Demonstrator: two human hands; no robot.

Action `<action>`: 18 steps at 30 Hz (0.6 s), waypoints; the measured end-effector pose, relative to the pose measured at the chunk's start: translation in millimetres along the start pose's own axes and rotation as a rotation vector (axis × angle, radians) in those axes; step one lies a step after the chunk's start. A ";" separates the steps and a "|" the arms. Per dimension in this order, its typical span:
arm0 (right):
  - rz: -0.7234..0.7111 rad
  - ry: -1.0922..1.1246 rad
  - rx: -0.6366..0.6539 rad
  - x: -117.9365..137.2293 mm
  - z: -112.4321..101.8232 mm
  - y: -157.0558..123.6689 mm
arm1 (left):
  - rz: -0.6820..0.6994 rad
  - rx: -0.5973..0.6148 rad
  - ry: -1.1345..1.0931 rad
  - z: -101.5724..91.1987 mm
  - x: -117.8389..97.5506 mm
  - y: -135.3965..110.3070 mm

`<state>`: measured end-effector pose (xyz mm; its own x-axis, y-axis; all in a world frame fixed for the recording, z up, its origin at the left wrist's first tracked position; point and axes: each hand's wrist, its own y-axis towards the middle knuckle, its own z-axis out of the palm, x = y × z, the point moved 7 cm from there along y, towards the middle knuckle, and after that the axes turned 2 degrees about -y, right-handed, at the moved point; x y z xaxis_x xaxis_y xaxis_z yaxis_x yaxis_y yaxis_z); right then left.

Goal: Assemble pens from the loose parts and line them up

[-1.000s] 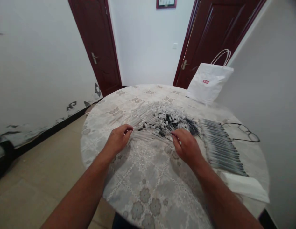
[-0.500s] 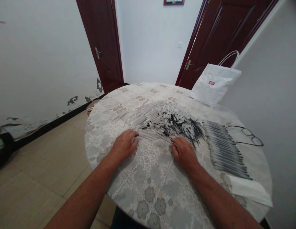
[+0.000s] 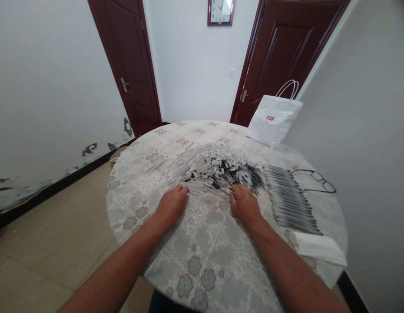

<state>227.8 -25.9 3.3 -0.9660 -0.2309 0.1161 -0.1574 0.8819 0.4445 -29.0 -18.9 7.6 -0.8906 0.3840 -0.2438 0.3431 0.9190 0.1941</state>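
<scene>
1. Left hand [image 3: 172,203], just left of center in the frame: palm down on or just over the tablecloth [image 3: 195,243], fingers bent inward. Fingertips are right at the near left edge of the pen parts. Honestly can't tell if they're pinching anything.
2. Pile of pen parts [image 3: 202,165], middle of the frame: clear tubes on its left, white bits in the middle, thin black sticks on its right. It's mostly beyond both hands, with a few loose clear tubes [image 3: 197,188] lying in the gap between them.
3. Right hand [image 3: 246,203], just right of center: fingers curled, thumb side facing the other hand. A thin dark stick [image 3: 223,191] runs up to its fingertips, but I can't tell whether it's gripped or only touched.
4. White bag [image 3: 275,119], upper right, standing on the table.
5. Row of pens [image 3: 293,200], right side, lined up next to each other, well clear of either hand.
6. Glasses [image 3: 319,180], far right, just past the pens.
</scene>
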 end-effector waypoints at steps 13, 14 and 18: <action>0.041 -0.008 0.051 -23.0 -4.6 4.8 | 0.156 -0.093 -0.167 1.5 -51.3 50.9; 0.012 -0.005 0.071 -16.4 -3.0 4.6 | 0.184 -0.090 -0.162 3.0 -58.2 54.4; -0.022 -0.053 0.186 6.7 8.1 5.2 | 0.283 -0.073 -0.062 17.0 -79.6 61.0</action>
<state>218.8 -19.5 -0.8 -0.9705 -0.2337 0.0593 -0.2093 0.9388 0.2736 67.9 8.1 22.7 -0.7418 0.6311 -0.2269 0.5510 0.7663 0.3304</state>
